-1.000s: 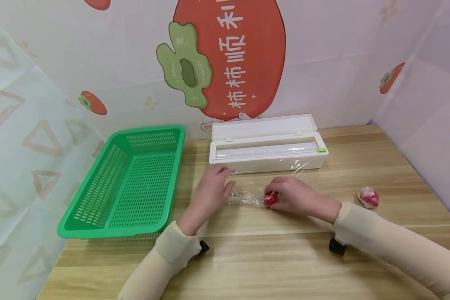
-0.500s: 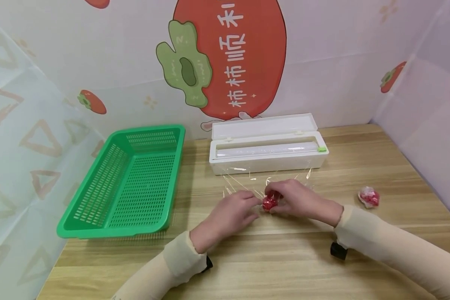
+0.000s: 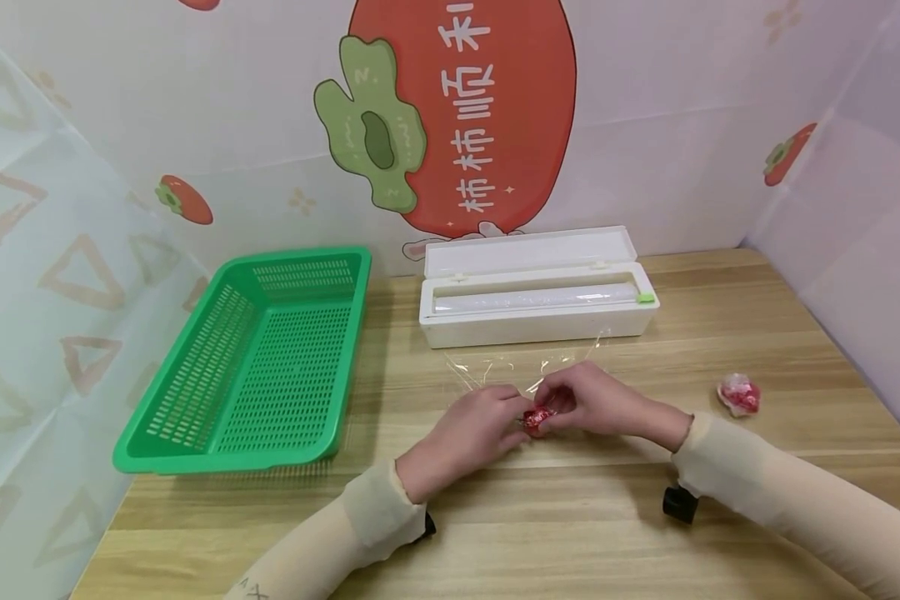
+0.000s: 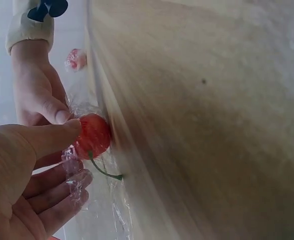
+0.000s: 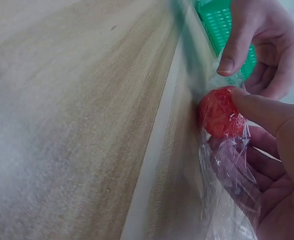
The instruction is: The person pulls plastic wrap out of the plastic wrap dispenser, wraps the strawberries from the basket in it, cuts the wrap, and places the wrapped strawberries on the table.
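A red cherry (image 3: 537,418) with a green stem (image 4: 102,171) lies wrapped in clear cling film (image 5: 232,195) on the wooden table. My right hand (image 3: 600,400) grips it from the right, thumb on the cherry and the other fingers behind it under the film. From the stem side, my left hand (image 3: 483,425) holds the film's bunched end between thumb and fingers, its fingertips close beside the cherry. Loose film trails past the right hand's fingers in the right wrist view. Part of the cherry is hidden by both hands.
Behind the hands stands a white cling film box (image 3: 540,331), lid up, with the film roll (image 3: 536,298) inside. A green basket (image 3: 354,350) is at the left. Another film-wrapped red piece (image 3: 739,394) lies at the right. A printed cloth (image 3: 645,167) hangs at the back.
My left hand has come right and nearer, from the flat film end to the cherry's side. My right hand keeps its grip, and the cherry has turned and shifted slightly toward me.
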The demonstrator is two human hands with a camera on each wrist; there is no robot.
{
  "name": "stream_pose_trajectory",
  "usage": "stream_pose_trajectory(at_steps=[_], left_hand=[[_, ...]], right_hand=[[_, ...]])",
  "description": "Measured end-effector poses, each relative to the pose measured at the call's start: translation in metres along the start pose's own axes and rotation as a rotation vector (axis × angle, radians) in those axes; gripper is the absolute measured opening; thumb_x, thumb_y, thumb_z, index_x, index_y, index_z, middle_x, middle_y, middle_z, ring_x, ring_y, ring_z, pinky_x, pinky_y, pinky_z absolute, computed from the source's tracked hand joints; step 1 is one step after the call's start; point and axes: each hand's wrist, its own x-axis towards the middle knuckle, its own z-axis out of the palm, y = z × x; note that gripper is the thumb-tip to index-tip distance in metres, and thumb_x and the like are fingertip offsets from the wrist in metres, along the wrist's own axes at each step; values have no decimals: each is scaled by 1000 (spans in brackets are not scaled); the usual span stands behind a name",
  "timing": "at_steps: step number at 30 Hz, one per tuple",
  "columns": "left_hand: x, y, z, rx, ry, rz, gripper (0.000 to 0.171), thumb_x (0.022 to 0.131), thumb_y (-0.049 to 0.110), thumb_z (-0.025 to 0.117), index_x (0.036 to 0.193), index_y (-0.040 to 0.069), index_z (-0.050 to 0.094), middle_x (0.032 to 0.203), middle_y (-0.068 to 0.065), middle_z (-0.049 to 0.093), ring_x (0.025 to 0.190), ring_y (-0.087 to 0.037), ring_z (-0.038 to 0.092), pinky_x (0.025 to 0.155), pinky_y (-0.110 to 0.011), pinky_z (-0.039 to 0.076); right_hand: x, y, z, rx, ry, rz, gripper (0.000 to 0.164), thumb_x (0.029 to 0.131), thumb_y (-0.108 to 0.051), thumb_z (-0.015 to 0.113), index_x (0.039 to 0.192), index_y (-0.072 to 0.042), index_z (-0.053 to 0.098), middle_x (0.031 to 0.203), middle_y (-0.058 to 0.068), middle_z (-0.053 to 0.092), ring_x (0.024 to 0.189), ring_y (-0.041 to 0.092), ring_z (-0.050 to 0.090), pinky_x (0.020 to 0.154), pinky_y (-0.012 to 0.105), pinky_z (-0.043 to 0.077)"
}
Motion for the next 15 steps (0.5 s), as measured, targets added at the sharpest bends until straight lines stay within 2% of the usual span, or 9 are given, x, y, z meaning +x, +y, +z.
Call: stream_pose_trajectory(at_steps=[4, 11, 15], left_hand=[[2, 0, 2, 5, -8, -13, 27, 87, 30, 76, 111, 19, 70, 96, 6, 67, 87, -7, 64, 78, -23, 55], [6, -1, 5, -3, -18, -64, 22, 91, 30, 72, 108, 17, 71, 98, 5, 69, 89, -8, 66, 80, -23, 56], [7, -4, 8, 1, -30, -85, 17, 93, 30, 69, 104, 17, 71, 95, 5, 68, 87, -8, 65, 80, -24, 56]], right_hand=[[-1, 2, 0, -17, -2, -11, 18, 84, -27, 79, 97, -17, 74, 90, -7, 74, 78, 1, 66, 72, 21, 56], [-7, 0, -3, -226, 104, -95, 19, 83, -27, 80, 100, -23, 74, 96, -10, 73, 84, 5, 66, 77, 27, 57], [-9, -2, -5, -279, 128, -168, 18, 82, -21, 80, 98, -23, 75, 97, -10, 74, 87, 7, 69, 79, 28, 58]])
